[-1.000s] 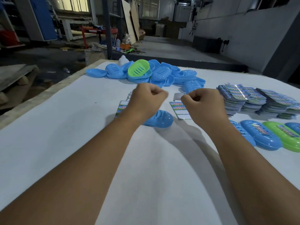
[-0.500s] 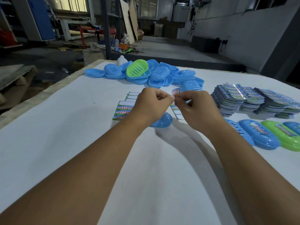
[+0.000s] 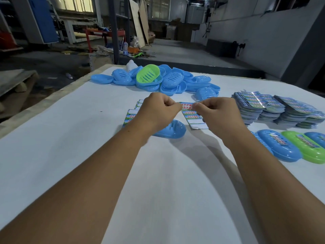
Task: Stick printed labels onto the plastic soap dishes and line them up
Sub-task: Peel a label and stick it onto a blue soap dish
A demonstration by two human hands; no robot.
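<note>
Two hands meet over the middle of the white table (image 3: 70, 155) — the left hand (image 3: 156, 111) and the right hand (image 3: 218, 115) each have their fingers curled, pinching one end of a small printed label (image 3: 187, 106) stretched between them, raised above the tabletop. Just below the left wrist lies a blue soap dish (image 3: 173, 130), partly hidden by the hand. A sheet of labels (image 3: 193, 118) lies beneath the right hand, and another sheet (image 3: 131, 117) shows to the left of the left hand. At the far side sits a heap of soap dishes (image 3: 167, 81), mostly blue with one green on top. Stacks of label sheets (image 3: 274, 110) stand to the right, and near them a row of dishes (image 3: 290, 147) — each seems to carry a label, though the print is blurred.
</note>
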